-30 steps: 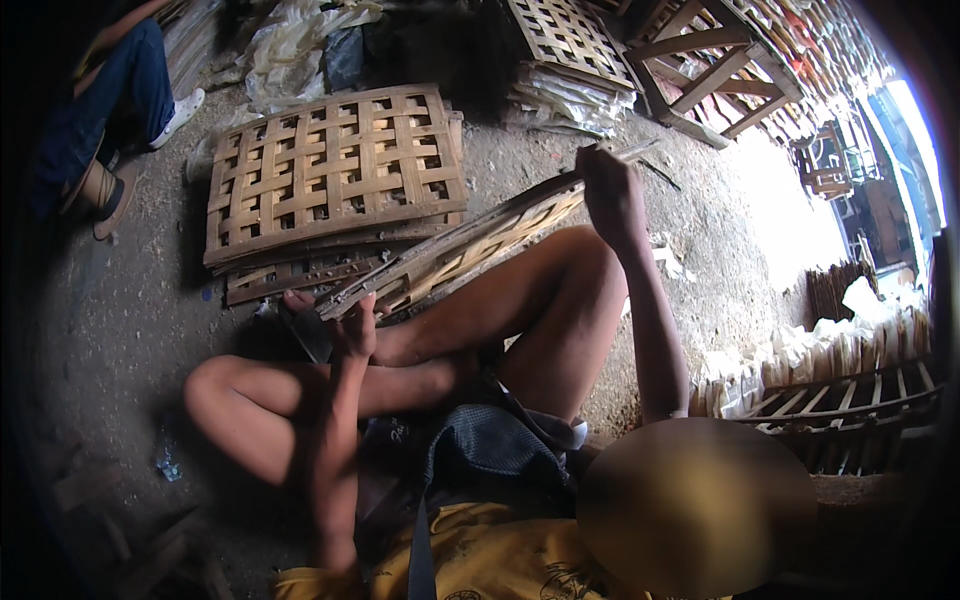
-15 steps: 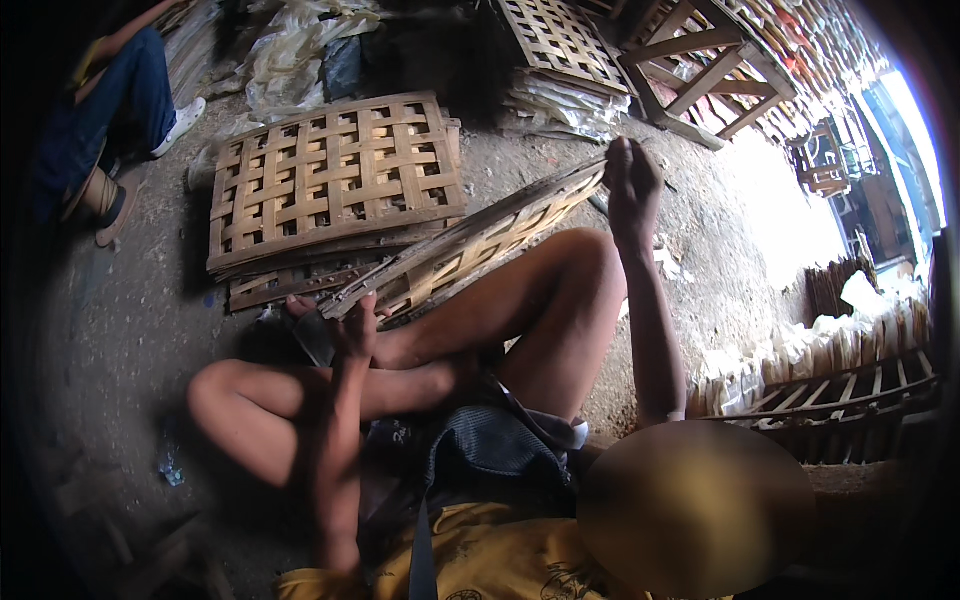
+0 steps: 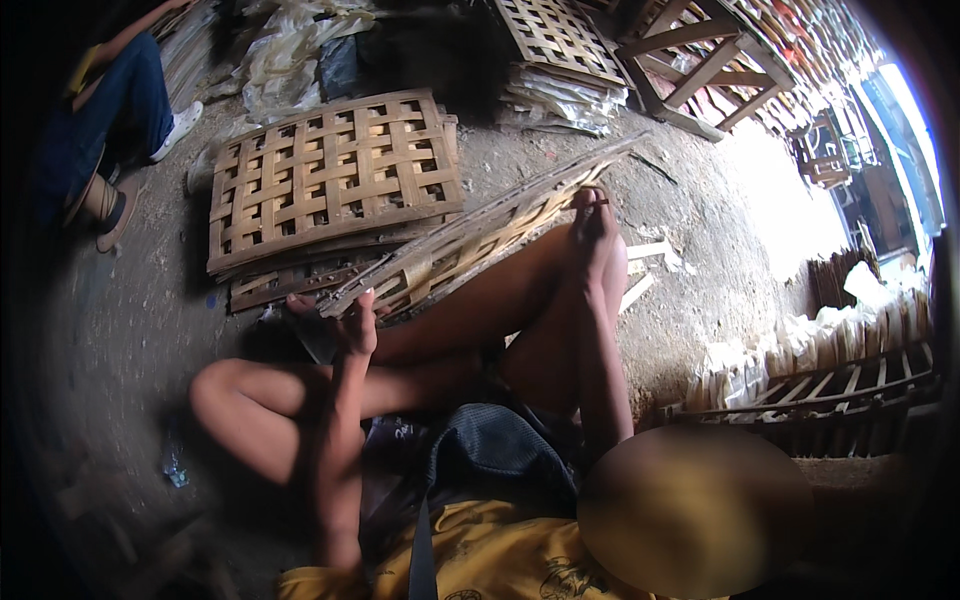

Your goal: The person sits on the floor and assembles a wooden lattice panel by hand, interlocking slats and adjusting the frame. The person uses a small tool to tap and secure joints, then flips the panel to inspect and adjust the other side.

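Note:
A woven bamboo panel (image 3: 470,238) with a slatted frame is tilted on edge across my raised leg. Its lower left corner sits in my left hand (image 3: 357,328), fingers closed round the frame and thumb up. My right hand (image 3: 597,235) is closed beside the panel's near edge, below its far right end. A small brown bit shows at the right fingertips; what it is, I cannot make out. Beyond the tilted panel, a stack of similar woven panels (image 3: 335,180) lies on the floor.
Another stack of panels (image 3: 560,40) stands at the back, over crumpled plastic sheets (image 3: 565,103). A wooden stand (image 3: 705,75) is at its right. Pale strips (image 3: 640,275) lie right of my knee. At far left a person in blue trousers (image 3: 140,100) sits. A slatted rack (image 3: 840,385) is at right.
My right hand has left the panel's far right end and come down and left to its near edge. My left hand keeps its hold on the lower corner.

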`<state>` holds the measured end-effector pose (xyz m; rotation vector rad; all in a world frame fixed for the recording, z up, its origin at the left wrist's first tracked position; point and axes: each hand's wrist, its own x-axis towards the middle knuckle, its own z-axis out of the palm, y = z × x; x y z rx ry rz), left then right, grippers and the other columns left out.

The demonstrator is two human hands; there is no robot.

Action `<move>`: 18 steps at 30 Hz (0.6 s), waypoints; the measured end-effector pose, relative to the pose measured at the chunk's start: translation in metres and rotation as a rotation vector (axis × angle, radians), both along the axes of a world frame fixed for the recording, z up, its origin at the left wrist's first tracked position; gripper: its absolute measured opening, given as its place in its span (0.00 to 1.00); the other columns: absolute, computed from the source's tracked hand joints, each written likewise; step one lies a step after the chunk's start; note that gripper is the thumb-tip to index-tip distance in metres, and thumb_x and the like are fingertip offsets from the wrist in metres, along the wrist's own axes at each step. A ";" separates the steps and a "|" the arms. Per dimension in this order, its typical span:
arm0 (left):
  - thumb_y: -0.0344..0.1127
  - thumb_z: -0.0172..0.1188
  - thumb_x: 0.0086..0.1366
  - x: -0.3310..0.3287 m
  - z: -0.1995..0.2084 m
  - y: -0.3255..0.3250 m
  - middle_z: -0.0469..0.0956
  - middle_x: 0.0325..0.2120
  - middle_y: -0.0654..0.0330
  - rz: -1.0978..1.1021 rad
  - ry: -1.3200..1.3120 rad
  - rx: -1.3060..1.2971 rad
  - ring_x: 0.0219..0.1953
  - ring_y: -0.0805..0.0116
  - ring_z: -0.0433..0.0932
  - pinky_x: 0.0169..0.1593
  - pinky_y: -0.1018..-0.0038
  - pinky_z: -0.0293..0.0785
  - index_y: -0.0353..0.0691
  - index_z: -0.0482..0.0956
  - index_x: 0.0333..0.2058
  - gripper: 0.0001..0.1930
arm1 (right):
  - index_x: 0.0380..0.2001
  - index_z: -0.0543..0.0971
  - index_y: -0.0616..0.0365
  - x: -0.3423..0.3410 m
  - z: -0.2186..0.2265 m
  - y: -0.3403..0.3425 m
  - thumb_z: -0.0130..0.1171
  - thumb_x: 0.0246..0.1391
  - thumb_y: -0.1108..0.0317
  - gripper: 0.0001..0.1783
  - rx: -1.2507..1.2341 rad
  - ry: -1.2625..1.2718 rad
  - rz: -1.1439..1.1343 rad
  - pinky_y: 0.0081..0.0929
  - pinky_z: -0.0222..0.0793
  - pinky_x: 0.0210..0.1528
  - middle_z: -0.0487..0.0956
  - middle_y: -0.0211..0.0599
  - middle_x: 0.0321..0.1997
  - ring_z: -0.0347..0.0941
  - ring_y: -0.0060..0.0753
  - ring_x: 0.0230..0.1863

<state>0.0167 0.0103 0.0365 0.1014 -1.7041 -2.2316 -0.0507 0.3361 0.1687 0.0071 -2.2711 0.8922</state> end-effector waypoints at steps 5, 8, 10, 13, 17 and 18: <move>0.43 0.57 0.68 -0.003 0.002 -0.004 0.73 0.48 0.49 -0.081 0.004 -0.053 0.32 0.67 0.80 0.30 0.74 0.84 0.51 0.10 0.67 0.56 | 0.46 0.76 0.66 -0.006 -0.012 -0.011 0.53 0.68 0.65 0.13 -0.507 0.031 0.011 0.21 0.66 0.42 0.79 0.34 0.36 0.72 0.25 0.37; 0.43 0.57 0.68 0.001 -0.012 -0.015 0.74 0.44 0.50 -0.069 0.031 -0.100 0.29 0.67 0.80 0.28 0.75 0.82 0.48 0.16 0.64 0.51 | 0.44 0.77 0.62 0.006 0.014 -0.031 0.57 0.65 0.63 0.13 -0.416 -0.134 0.050 0.20 0.60 0.30 0.72 0.29 0.23 0.66 0.19 0.27; 0.44 0.55 0.69 -0.004 -0.009 -0.002 0.77 0.35 0.53 0.038 0.085 -0.077 0.24 0.68 0.79 0.24 0.79 0.76 0.42 0.40 0.59 0.34 | 0.43 0.78 0.61 -0.003 0.012 -0.026 0.61 0.63 0.64 0.12 -0.488 -0.032 0.074 0.18 0.58 0.28 0.73 0.26 0.23 0.65 0.16 0.26; 0.44 0.54 0.70 -0.003 0.002 0.008 0.78 0.30 0.54 0.100 0.084 -0.087 0.20 0.69 0.80 0.21 0.82 0.73 0.39 0.55 0.56 0.25 | 0.40 0.77 0.61 -0.023 -0.004 -0.012 0.61 0.63 0.66 0.10 -0.487 0.051 0.109 0.20 0.61 0.29 0.74 0.27 0.24 0.67 0.18 0.26; 0.44 0.54 0.70 0.000 0.020 0.019 0.78 0.31 0.54 0.147 0.035 -0.102 0.20 0.69 0.79 0.21 0.83 0.73 0.42 0.55 0.57 0.24 | 0.37 0.76 0.63 -0.038 -0.016 -0.007 0.59 0.63 0.67 0.09 -0.361 0.116 0.103 0.25 0.67 0.33 0.76 0.36 0.25 0.71 0.25 0.28; 0.44 0.54 0.70 0.001 0.021 0.019 0.78 0.31 0.54 0.171 0.037 -0.091 0.20 0.69 0.80 0.21 0.83 0.72 0.42 0.56 0.57 0.24 | 0.36 0.75 0.63 -0.039 -0.017 -0.008 0.59 0.63 0.68 0.08 -0.273 0.105 0.069 0.26 0.68 0.34 0.77 0.39 0.26 0.72 0.27 0.29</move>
